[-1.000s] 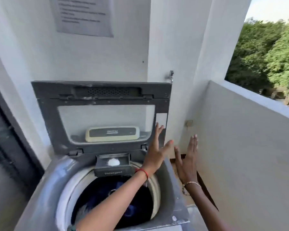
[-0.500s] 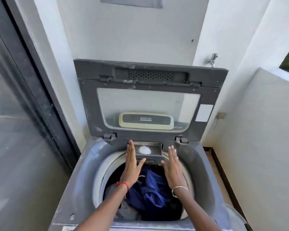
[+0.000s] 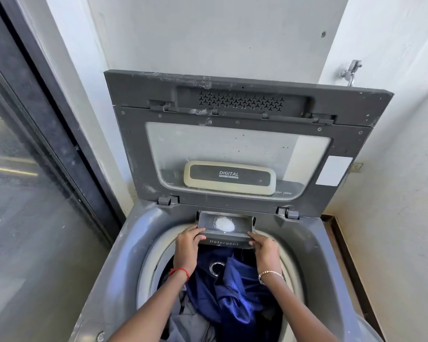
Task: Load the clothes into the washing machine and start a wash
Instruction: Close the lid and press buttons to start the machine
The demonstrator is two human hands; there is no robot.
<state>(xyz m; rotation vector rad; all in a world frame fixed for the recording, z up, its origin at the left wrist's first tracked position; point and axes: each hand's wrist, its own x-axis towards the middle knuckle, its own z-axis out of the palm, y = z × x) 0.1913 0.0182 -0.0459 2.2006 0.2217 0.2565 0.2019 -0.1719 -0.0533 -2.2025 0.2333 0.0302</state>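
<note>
A grey top-loading washing machine (image 3: pixel 131 243) stands with its lid (image 3: pixel 134 144) raised upright against the wall. Blue and grey clothes (image 3: pixel 235 297) fill the drum. At the back of the opening the detergent drawer (image 3: pixel 223 243) is pulled out, with a small heap of white powder (image 3: pixel 224 223) in it. My left hand (image 3: pixel 187 245) grips the drawer's left front corner. My right hand (image 3: pixel 265 248) grips its right front corner. Both forearms reach over the drum.
A dark-framed glass sliding door (image 3: pixel 35 169) runs along the left. A white wall stands behind the machine, with a metal tap (image 3: pixel 349 71) at the upper right. A low balcony wall (image 3: pixel 393 193) closes the right side, with a narrow floor strip beside the machine.
My view swung left and down from the balcony side onto the machine. Both hands dropped from raised and open to the drawer front and closed on its corners.
</note>
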